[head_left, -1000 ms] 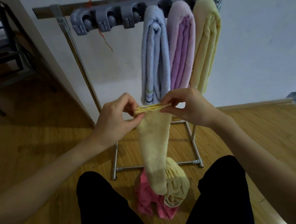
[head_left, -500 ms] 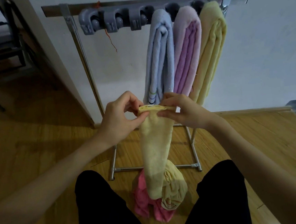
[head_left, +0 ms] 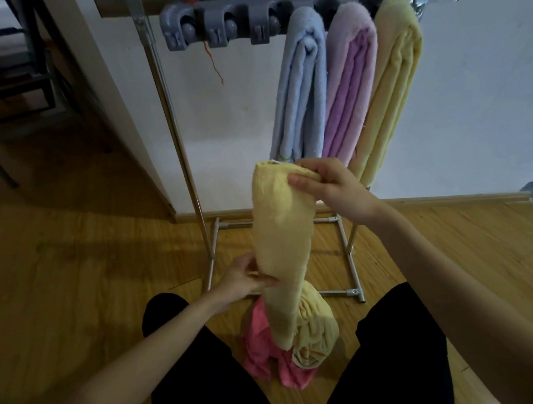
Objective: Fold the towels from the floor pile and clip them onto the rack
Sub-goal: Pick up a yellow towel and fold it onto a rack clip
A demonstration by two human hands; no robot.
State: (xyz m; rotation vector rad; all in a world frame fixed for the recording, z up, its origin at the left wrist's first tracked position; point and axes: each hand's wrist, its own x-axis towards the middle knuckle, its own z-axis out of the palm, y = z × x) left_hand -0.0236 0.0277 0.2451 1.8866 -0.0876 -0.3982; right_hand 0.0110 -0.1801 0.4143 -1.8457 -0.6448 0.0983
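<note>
no readable text anywhere here. no labels, brand names, numbers or signs that i can make out on anything in view.

I see a home room, probably: wood plank floor point(head_left: 70, 269), white wall point(head_left: 475, 84), towel rack point(head_left: 172, 119).
</note>
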